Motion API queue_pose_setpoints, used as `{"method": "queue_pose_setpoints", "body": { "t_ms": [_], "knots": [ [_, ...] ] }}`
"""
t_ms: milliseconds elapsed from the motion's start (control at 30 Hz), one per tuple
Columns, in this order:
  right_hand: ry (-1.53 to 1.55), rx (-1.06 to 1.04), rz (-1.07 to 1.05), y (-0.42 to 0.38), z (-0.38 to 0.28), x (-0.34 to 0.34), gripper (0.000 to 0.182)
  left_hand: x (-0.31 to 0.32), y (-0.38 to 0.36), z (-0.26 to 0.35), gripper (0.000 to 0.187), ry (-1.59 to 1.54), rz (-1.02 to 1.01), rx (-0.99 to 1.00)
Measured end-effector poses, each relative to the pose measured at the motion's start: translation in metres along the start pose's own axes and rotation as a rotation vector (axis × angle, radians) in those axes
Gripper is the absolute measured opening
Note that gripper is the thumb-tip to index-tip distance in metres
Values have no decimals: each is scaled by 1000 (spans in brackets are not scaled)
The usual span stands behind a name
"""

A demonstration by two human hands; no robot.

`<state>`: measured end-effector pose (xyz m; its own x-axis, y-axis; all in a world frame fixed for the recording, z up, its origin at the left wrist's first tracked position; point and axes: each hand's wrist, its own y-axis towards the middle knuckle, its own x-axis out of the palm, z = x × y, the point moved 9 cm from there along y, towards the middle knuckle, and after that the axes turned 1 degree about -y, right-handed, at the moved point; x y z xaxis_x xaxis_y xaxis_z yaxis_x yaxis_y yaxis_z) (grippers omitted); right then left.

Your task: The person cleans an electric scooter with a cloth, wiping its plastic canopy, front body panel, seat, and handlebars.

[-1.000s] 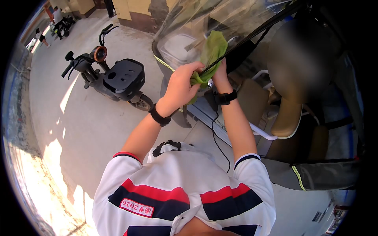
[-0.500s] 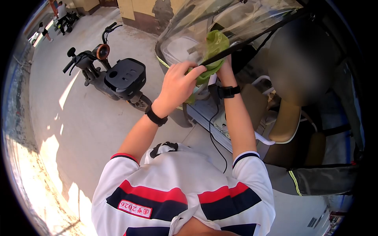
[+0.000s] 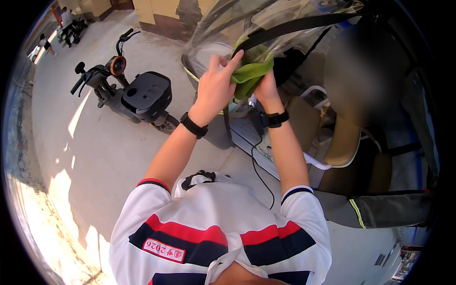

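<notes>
A green cloth (image 3: 254, 71) is bunched between my two hands, against a clear plastic cover (image 3: 223, 28) with a black edge strip (image 3: 294, 23). My left hand (image 3: 216, 88) is closed at the strip's lower end, its index finger lying along the strip. On the other side of the cover's edge, my right hand (image 3: 268, 89) grips the cloth from below; its fingertips are partly hidden by the cloth. Both wrists wear black bands, and a thin black cable (image 3: 256, 161) hangs from the right one.
The cover belongs to a vehicle with a tan seat (image 3: 343, 142), white tubular rails (image 3: 317, 161) and a grey side panel (image 3: 392, 209). A dark scooter (image 3: 137, 95) with a rear box stands to the left. People (image 3: 66, 21) are far off at upper left. A round patch at right is blurred.
The green cloth has shifted slightly down and spread between my hands. My left hand's index finger has straightened upward, and the black edge strip now bows upward in an arc.
</notes>
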<state>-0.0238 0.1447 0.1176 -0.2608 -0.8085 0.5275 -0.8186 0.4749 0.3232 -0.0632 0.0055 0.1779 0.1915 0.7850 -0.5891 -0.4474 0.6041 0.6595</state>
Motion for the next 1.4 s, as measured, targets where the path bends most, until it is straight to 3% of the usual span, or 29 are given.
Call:
{"method": "queue_pose_setpoints", "body": {
  "t_ms": [200,400,500,600,733,933,1133,1400],
  "knots": [
    [-91,-71,17,-13,-6,13,52,21,8,-6,87,-249,-149,25],
    [-167,-184,167,-23,-1,-2,49,33,3,-10,92,-372,-262,-31],
    [-314,-240,233,-35,-3,-7,39,40,-8,-17,88,-498,-277,-56],
    [-447,-290,350,-48,-7,-10,27,44,-20,-27,72,-447,-176,26],
    [-661,-212,497,-62,8,-19,17,47,-42,-38,41,-378,-138,118],
    [-762,-34,494,-78,61,-45,18,52,-74,-60,37,-330,-165,131],
    [-591,171,401,-92,105,-53,25,65,-110,-92,33,-399,-216,31],
    [-350,293,385,-107,125,-58,34,77,-138,-93,21,-507,-464,-181]
  ]
}}
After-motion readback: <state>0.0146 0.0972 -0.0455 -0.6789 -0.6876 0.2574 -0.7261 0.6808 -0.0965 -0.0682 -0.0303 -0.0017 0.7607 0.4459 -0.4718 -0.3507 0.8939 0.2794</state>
